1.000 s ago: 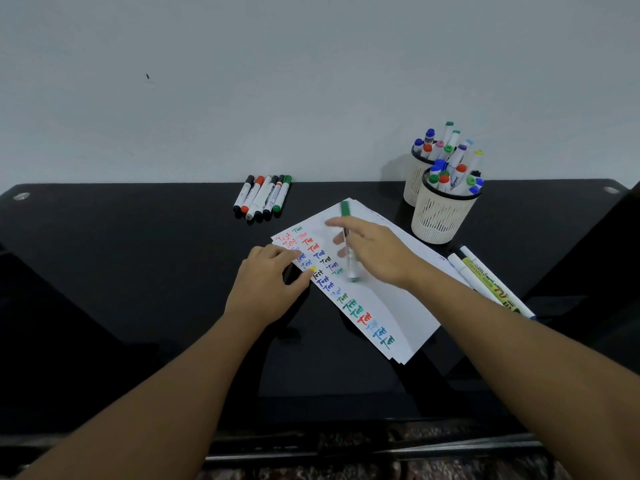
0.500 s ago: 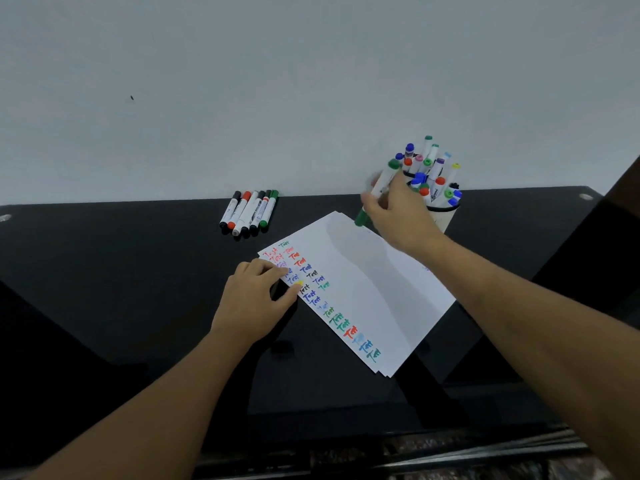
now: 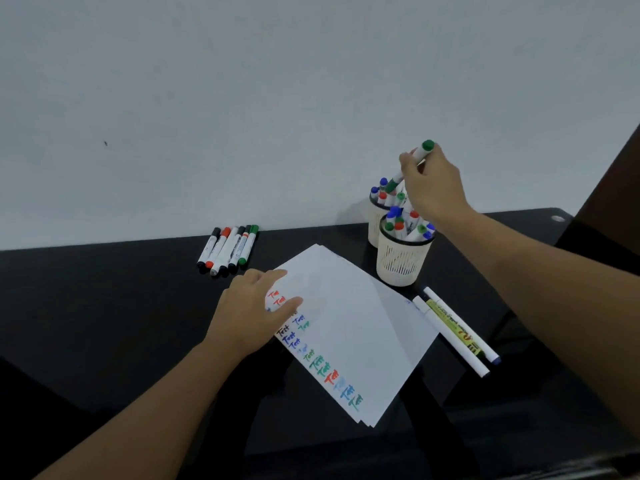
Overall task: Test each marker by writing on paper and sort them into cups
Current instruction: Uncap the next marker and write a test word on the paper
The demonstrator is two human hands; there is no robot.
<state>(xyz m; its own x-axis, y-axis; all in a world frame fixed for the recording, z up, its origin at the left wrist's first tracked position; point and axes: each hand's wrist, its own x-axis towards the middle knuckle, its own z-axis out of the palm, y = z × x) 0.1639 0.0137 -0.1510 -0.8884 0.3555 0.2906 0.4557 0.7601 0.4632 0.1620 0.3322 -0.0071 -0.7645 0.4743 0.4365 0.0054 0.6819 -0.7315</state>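
The left hand (image 3: 254,308) is laid flat, palm down, with fingers extended and spread. The right hand (image 3: 431,181) is raised at the end of an outstretched arm, its fingers curled in a pinch.

A plain pale grey wall (image 3: 242,98) with one small dark speck (image 3: 105,143) rises behind a glossy black table (image 3: 104,306), dimly and evenly lit.
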